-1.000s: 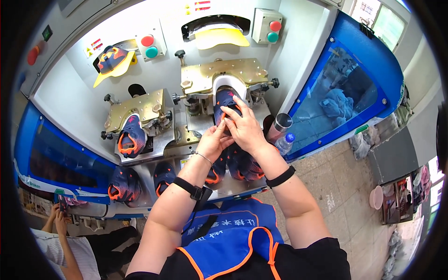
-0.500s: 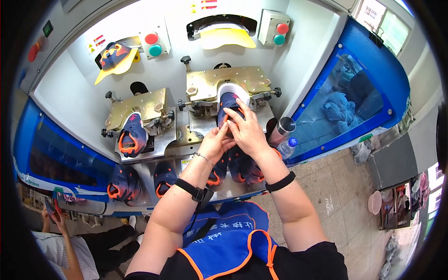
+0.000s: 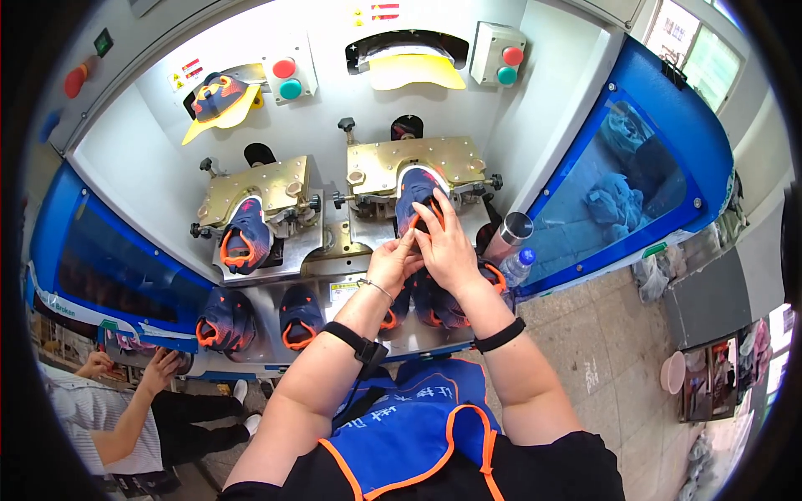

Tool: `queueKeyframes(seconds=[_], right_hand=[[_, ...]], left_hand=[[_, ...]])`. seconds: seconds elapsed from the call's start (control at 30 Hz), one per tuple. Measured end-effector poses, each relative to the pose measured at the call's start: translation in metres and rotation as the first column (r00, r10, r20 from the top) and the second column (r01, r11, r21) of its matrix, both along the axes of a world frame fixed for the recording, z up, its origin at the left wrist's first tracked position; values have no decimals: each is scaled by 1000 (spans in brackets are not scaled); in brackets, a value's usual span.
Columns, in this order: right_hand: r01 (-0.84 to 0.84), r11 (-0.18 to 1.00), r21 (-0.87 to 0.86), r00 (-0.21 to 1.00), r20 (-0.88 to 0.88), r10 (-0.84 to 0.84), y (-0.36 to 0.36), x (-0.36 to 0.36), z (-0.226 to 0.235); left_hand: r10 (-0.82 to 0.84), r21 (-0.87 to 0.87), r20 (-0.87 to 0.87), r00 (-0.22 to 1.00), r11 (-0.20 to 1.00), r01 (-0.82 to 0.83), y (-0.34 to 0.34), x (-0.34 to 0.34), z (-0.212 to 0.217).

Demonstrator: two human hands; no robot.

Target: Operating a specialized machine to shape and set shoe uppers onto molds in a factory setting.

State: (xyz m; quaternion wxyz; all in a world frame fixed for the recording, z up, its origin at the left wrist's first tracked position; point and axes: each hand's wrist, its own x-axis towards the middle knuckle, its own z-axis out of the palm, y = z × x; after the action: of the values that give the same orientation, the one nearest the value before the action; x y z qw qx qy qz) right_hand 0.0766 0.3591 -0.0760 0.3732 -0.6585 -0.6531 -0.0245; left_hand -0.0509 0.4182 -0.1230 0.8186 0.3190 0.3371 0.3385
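A dark navy sneaker (image 3: 413, 185) with orange trim sits toe-first in the right brass clamp plate (image 3: 368, 160), its heel toward me. My left hand (image 3: 393, 265) is closed at the heel, thumb and fingertips pinched on its edge. My right hand (image 3: 446, 249) grips the same sneaker, with fingers laid over the collar and the thumb at the heel close to my left thumb. The fingers partly hide the heel. A matching sneaker (image 3: 246, 237) rests in the left clamp plate (image 3: 280, 179), untouched.
Several navy sneakers, including one (image 3: 301, 317), stand along the metal ledge in front. A tumbler (image 3: 508, 236) and a plastic bottle (image 3: 520, 265) are right of my forearm. Button boxes (image 3: 499, 54) and yellow flaps (image 3: 415, 73) are behind. A co-worker's hand (image 3: 160, 367) shows lower left.
The right clamp's sneaker now sits farther forward in the clamp opening, with my hands still at its heel. The view has shifted slightly. The co-worker's hands have moved apart.
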Motion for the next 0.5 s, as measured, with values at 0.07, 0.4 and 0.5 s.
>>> queueKeyframes(seconds=[0.07, 0.4, 0.5], right_hand=[[-3, 1000, 8, 1000, 24, 3, -4, -3, 2], [-295, 950, -105, 948, 93, 305, -77, -83, -75], [-170, 800, -575, 967, 62, 249, -85, -108, -105]], left_hand=[[-11, 42, 34, 999, 999, 10, -1, -1, 1], [201, -107, -228, 953, 967, -230, -16, -118, -38], [259, -159, -279, 925, 937, -310, -25, -157, -55]])
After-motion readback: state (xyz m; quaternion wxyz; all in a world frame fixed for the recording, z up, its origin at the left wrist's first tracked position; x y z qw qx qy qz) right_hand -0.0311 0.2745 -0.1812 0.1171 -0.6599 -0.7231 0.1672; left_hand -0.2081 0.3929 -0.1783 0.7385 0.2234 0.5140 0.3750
